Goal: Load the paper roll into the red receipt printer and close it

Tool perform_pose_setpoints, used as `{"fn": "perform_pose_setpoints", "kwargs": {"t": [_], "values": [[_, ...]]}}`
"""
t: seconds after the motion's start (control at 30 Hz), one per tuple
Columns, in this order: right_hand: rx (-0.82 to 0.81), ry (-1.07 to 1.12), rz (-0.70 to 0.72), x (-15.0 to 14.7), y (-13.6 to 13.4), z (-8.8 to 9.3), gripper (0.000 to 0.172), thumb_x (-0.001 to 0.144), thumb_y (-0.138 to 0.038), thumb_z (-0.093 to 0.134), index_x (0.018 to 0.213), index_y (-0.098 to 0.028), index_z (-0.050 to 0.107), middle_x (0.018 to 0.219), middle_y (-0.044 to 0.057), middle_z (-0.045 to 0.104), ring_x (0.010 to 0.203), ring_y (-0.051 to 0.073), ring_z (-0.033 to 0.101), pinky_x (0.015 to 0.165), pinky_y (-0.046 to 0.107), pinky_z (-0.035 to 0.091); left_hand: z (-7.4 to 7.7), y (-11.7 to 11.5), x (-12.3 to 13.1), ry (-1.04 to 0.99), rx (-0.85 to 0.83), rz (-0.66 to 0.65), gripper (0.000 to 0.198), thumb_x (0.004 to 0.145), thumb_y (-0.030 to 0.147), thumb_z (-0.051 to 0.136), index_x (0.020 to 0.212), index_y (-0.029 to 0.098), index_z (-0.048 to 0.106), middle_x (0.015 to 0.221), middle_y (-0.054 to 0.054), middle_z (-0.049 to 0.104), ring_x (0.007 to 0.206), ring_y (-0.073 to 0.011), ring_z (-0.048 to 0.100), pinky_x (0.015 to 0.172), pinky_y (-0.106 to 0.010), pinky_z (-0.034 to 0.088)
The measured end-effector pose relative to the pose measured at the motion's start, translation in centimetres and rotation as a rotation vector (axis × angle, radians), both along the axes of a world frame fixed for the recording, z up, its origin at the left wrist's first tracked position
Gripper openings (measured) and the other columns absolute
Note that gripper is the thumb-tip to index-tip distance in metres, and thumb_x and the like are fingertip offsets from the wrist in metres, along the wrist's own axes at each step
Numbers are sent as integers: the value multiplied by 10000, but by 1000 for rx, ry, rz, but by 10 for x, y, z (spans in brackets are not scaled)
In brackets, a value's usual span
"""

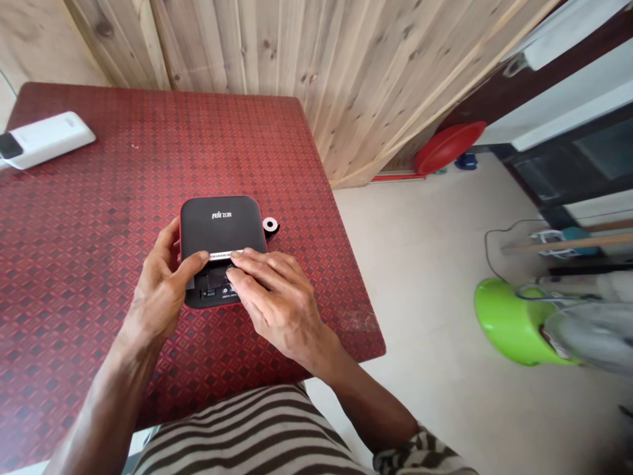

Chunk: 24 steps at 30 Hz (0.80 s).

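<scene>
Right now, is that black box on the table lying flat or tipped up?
Lying flat: the black box rests logo-up on the red table.

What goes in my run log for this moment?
left hand: grips black device | right hand: fingertips on device's front | red table

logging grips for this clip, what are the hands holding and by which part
Both hands are on the black device lying on the red table. The left hand grips its left near edge; the right hand rests fingertips on its near front panel. It is not lifted.
</scene>
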State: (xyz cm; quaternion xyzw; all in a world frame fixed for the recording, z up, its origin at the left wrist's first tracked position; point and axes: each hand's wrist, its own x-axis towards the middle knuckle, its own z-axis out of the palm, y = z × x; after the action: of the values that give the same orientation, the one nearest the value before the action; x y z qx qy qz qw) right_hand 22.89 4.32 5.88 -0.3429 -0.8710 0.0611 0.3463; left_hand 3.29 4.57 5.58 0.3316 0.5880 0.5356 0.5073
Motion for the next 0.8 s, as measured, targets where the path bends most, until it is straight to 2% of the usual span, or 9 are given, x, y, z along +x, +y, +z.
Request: {"fn": "perform_pose_setpoints", "kwargs": {"t": [0.13,0.27,0.43,0.57,0.8], "values": [[-21,39,14,2,-2,-2,265,1090,-82,604,1290,-183,745,1323,124,842,1267,253,788,1068,443,629,-2,-5,-5,-4,-5,11,709,800,381,909,1471,263,712,1507,-85,734,1422,-349,668,1194,-493,541],[-65,238,-41,12,-8,-6,388,1061,-80,647,1417,-226,691,1309,112,838,1249,247,789,1071,467,655,-4,-26,-16,-60,29,14,577,885,430,849,1442,320,750,1552,-66,713,1485,-357,630,1262,-542,496],[-82,370,-205,23,-13,-16,330,1042,-57,652,1300,-243,739,1145,98,848,1057,238,813,935,442,676,-10,-48,-18,-10,18,38,507,897,326,854,1395,396,785,1514,-21,738,1498,-324,622,1294,-518,466],[-106,361,-242,26,-13,-22,289,1059,-75,634,1259,-244,757,1111,86,852,1011,226,814,900,419,680,-13,-49,-11,45,4,74,472,949,322,803,1415,385,765,1487,-18,748,1475,-307,639,1308,-515,442],[-137,345,-253,26,-13,-22,251,1076,-85,621,1203,-244,768,1070,79,857,970,213,829,869,382,700,-9,-48,2,56,21,96,498,977,288,717,1475,312,703,1500,-46,740,1453,-293,656,1253,-466,494]]}}
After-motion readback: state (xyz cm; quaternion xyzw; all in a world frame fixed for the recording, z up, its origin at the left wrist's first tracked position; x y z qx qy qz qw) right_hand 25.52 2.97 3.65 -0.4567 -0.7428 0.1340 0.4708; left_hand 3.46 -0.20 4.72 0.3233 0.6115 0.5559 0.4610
